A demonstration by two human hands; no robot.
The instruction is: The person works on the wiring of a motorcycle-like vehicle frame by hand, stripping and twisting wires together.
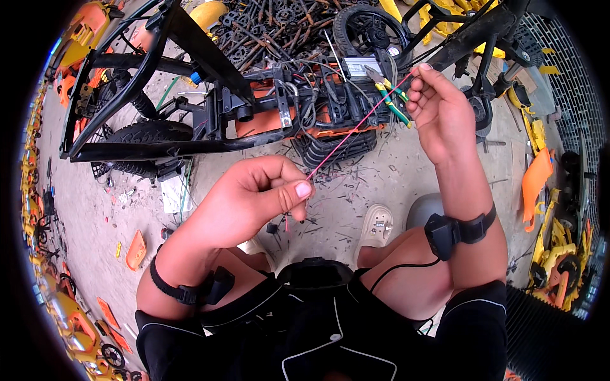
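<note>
Head view shows the wire (348, 138) strung straight between the left hand (254, 197) and right hand (445, 114), both pinching it, slanting up-right across the pliers (395, 110), which lie nearer the right hand.

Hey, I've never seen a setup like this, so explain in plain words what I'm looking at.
There's no robot: it's a person working bare-handed, seen from a wide fisheye camera on their head, looking down, so straight edges bend. The left hand and the right hand each pinch a thin pink strand, possibly wire, stretched straight between them. Green-and-yellow pliers show behind the strand, and a black vehicle frame stands just beyond the hands. A small orange piece lies on the grey floor to the left.
</note>
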